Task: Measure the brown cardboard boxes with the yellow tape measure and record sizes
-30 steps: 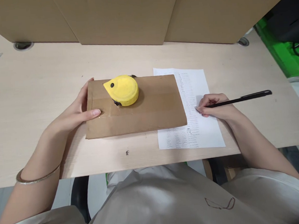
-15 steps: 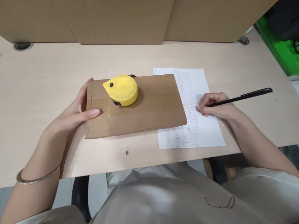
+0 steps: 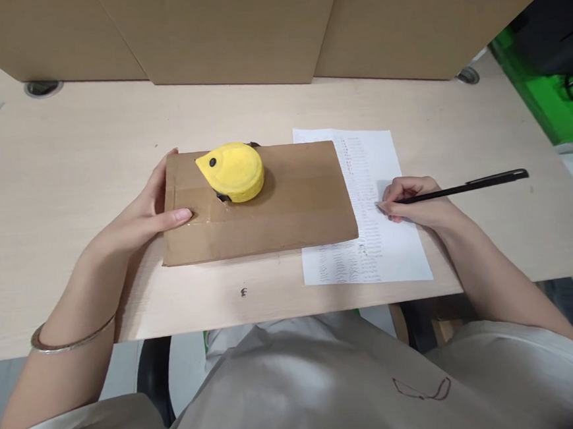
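My left hand [image 3: 150, 209] grips the left end of a flat brown cardboard box [image 3: 286, 208], thumb on top and fingers behind its edge. On the box rests a yellow teardrop-shaped object [image 3: 236, 172] with a black dot near its point and dark bits at its sides; I cannot tell its kind. A sheet of paper [image 3: 399, 258] with rows of small marks lies partly under the box's right end. Pinched in my right hand [image 3: 411, 198] is a black pen [image 3: 482, 184], its tip end at the paper and its other end pointing right.
Tall cardboard panels [image 3: 232, 33] stand along the back of the pale wooden desk [image 3: 31, 195]. Two round cable holes sit near them, one at the left [image 3: 43, 88] and one at the right [image 3: 468, 76]. A dark object [image 3: 555, 35] is at the far right.
The pen's far end has shifted slightly to the right. The left hand, box and yellow object look almost the same.
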